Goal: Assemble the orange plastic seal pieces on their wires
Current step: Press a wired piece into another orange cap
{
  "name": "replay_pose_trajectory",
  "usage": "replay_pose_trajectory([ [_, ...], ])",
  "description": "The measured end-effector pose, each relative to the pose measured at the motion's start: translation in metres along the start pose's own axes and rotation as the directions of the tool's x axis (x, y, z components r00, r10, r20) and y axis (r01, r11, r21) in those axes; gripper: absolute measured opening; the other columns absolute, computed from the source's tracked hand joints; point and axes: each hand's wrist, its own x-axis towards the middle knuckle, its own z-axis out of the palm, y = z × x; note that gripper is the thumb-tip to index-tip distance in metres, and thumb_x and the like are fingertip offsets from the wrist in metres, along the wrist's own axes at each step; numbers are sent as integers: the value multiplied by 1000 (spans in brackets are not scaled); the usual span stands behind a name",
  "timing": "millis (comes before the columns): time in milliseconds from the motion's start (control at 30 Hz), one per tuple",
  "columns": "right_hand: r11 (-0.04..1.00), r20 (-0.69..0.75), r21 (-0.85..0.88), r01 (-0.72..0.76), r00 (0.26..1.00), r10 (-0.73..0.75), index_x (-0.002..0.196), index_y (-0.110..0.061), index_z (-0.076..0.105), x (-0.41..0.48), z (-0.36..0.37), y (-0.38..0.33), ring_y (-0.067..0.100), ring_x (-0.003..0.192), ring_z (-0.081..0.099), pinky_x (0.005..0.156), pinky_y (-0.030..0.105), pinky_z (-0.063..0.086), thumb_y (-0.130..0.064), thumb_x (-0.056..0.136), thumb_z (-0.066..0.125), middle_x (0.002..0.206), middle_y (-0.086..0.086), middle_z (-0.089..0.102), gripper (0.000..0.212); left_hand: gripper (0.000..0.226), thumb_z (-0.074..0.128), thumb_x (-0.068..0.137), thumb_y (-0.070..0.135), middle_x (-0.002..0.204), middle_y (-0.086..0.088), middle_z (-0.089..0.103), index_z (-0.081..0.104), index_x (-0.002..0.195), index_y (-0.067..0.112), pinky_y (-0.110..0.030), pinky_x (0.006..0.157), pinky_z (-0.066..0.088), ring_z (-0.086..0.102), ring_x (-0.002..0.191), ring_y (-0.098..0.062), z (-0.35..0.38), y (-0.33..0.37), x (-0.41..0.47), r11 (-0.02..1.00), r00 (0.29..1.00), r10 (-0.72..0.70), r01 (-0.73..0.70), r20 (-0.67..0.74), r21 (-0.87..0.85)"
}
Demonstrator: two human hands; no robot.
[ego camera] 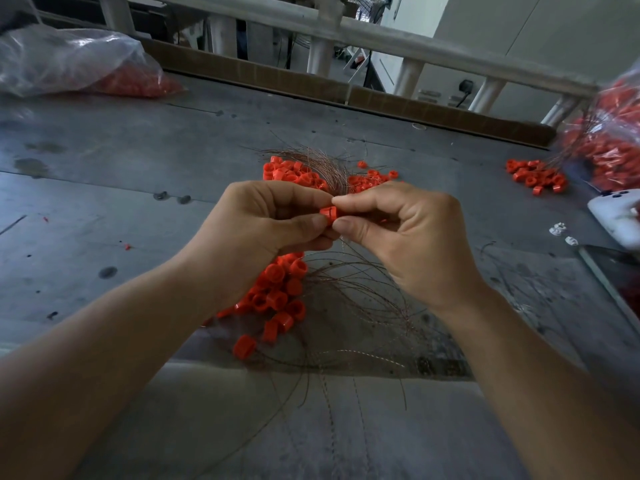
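Both hands meet above the middle of the grey table (104, 209). My left hand (266, 220) and my right hand (398, 230) pinch one small orange seal piece (329, 213) between thumbs and forefingers. A thin wire (341, 242) hangs down from the piece. Under my hands lies a heap of orange seal pieces with wires attached (277, 296), their wires (363, 306) fanning right and toward the near edge. Behind my hands sits a pile of loose orange pieces (294, 171) with a bundle of bare wires (325, 164).
A clear plastic bag of orange pieces (79, 64) lies at the far left. Another bag of orange seals (609, 140) stands at the right, with a small orange pile (536, 176) beside it. A white phone (616, 213) and a dark tray edge (606, 271) are at the right.
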Motion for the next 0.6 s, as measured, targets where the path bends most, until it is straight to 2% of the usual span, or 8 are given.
replay_pose_trajectory([
  [200, 999, 17, -33, 31, 999, -30, 94, -4, 70, 0, 0, 2, 5, 83, 62, 74, 13, 50, -6, 70, 73, 83, -9, 62, 24, 20, 63, 60, 9, 71, -5, 72, 75, 72, 17, -17, 61, 54, 69, 67, -14, -1, -2, 0, 999, 1000, 2, -3, 16, 34],
  [333, 998, -1, -53, 39, 999, -39, 94, -4, 70, -1, 0, 1, 6, 84, 62, 74, 12, 50, -6, 71, 73, 83, -8, 63, 23, 20, 62, 60, 7, 70, -6, 72, 72, 76, 14, -17, 60, 54, 69, 66, -14, -1, -2, 0, 1000, 1000, 11, -11, 16, 10],
  [433, 998, -9, -55, 20, 1000, -20, 94, -6, 70, -1, -1, 0, 6, 84, 62, 74, 13, 50, -6, 72, 73, 83, -7, 63, 23, 18, 62, 60, 7, 69, -6, 72, 73, 71, 16, -17, 60, 54, 69, 65, -14, 0, -1, -1, 1000, 1000, 15, -15, 14, 6],
  [600, 997, 43, -73, -4, 999, 8, 93, -6, 70, -1, -2, 0, 4, 78, 63, 74, 14, 50, -7, 71, 74, 80, -10, 62, 23, 20, 62, 60, 7, 68, -5, 71, 68, 78, 13, -17, 59, 53, 69, 64, -13, 1, -2, -1, 999, 1000, 9, -9, 9, 46],
])
